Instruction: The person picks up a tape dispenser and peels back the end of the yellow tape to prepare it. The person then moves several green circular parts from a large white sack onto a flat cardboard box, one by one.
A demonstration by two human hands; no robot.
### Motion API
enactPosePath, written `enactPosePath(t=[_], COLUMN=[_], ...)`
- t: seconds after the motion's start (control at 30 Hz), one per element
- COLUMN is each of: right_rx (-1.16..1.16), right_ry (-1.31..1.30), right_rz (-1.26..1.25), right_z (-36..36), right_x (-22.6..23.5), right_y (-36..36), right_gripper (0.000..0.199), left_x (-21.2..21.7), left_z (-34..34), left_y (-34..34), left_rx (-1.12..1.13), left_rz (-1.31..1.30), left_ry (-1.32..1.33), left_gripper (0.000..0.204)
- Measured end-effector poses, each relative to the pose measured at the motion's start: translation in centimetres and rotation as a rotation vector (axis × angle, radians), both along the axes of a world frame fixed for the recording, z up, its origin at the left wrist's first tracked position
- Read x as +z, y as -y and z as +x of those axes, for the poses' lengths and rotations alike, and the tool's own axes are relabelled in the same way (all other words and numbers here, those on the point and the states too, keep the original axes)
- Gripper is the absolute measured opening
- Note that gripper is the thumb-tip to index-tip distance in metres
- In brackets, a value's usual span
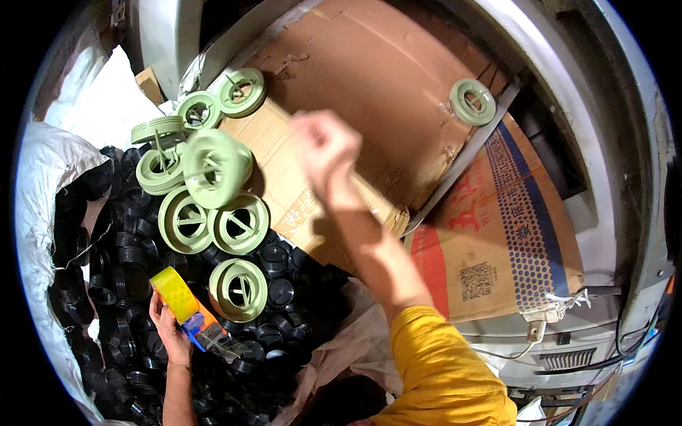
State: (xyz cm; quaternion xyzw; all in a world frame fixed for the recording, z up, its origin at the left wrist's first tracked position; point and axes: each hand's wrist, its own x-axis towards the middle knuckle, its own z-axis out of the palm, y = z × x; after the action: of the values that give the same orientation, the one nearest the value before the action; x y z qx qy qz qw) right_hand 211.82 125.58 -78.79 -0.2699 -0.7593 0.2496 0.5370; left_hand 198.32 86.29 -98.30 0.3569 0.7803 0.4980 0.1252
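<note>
My left hand [169, 330] grips a tape dispenser with orange and blue parts [201, 323] and a yellow roll of tape [175, 292], above a mass of black ring-like plastic parts [131, 277]. My right hand [325, 145] is blurred by motion over a brown cardboard sheet [284, 156]; its fingers cannot be made out. To its left, a pale green round plastic part [213, 170] is also blurred. Several similar green parts lie around it, among them one at the front [239, 290] nearest the dispenser and a pair-like neighbour [239, 222] above that.
A green part [472, 101] sits alone at the far right on a large brown surface [383, 78]. A printed cardboard sheet [490, 234] leans at the right, near a white plug with a cord [536, 319]. White sacking [42, 213] lines the left side.
</note>
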Motion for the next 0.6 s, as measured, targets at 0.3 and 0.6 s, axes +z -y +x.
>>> enactPosePath(t=[0.3, 0.6], right_rx=[-1.171, -1.251], right_ry=[0.983, 0.708], right_rz=[-0.094, -0.234], right_z=[16.1, 22.1], right_x=[5.5, 5.9], right_y=[-23.5, -26.7], right_gripper=[0.085, 0.062], left_x=[0.6, 0.9], left_z=[-0.1, 1.0], left_y=[-0.1, -0.9], left_rx=[-0.039, 0.094], left_rz=[-0.169, -0.058], left_ry=[-0.379, -0.132], left_gripper=[0.029, 0.034])
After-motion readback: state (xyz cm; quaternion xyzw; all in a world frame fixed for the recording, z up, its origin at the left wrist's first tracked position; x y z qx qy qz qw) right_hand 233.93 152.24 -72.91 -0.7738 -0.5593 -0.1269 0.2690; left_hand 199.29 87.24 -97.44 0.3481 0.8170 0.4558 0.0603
